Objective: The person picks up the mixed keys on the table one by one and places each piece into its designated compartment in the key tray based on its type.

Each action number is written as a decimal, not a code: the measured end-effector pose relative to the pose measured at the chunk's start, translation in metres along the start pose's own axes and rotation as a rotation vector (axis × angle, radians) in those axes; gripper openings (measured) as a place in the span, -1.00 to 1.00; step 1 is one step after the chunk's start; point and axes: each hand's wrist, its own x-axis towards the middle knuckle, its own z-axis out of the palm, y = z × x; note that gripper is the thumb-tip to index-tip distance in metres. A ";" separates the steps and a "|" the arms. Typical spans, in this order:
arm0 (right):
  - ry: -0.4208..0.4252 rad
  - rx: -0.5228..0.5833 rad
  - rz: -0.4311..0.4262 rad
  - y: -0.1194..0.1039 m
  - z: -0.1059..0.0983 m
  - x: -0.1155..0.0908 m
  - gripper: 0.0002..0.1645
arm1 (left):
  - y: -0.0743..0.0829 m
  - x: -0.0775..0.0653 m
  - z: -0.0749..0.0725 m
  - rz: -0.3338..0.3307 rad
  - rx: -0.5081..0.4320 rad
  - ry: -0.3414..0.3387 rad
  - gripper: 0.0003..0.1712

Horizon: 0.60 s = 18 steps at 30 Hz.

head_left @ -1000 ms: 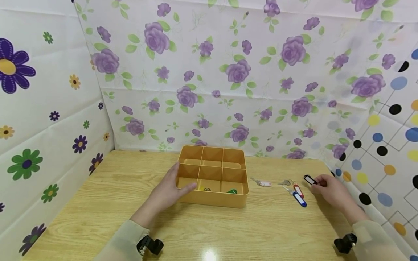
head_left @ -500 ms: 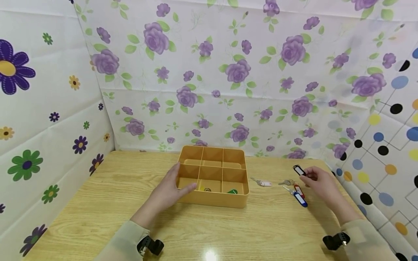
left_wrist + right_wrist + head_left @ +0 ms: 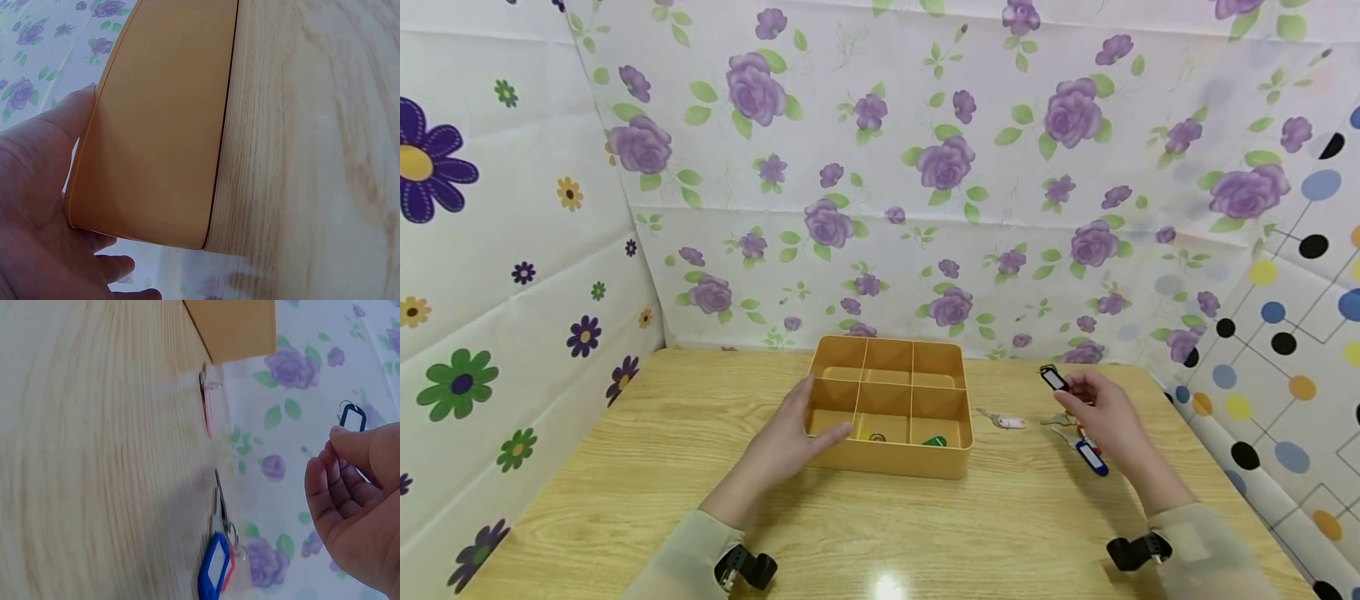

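My right hand [image 3: 1108, 417] pinches a black key tag [image 3: 1054, 377] with a white label, raised over the right side of the table. In the right wrist view, a metal ring shows at the end of the black tag [image 3: 354, 417]. Beneath that hand lie a blue key tag [image 3: 1092, 458] and a red one, partly covered, with keys. My left hand [image 3: 782, 433] rests at the left front corner of an orange-yellow divided box [image 3: 887, 458]. Its thumb lies along the front rim, its fingers along the left wall [image 3: 150, 137].
A pale pink key tag [image 3: 1011, 422] with a key lies just right of the box. Inside the front row, a green tag [image 3: 935, 442] sits in the right compartment and something yellow [image 3: 862, 434] in the middle one. Patterned cloths hang around the wooden table [image 3: 925, 533].
My right hand has carried the black key tag up and left from the table's right side, passing over the blue and red tags. The left hand has stayed at the box.
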 end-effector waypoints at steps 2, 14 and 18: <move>0.006 0.019 -0.012 -0.005 0.004 0.001 -0.59 | 0.000 0.000 0.000 0.000 0.004 0.002 0.45; 0.010 0.121 -0.049 -0.030 0.029 0.010 -0.69 | 0.000 0.001 0.001 0.002 0.001 0.005 0.41; 0.005 0.157 -0.044 -0.035 0.038 0.013 -0.69 | 0.000 0.000 0.001 0.003 -0.004 0.001 0.43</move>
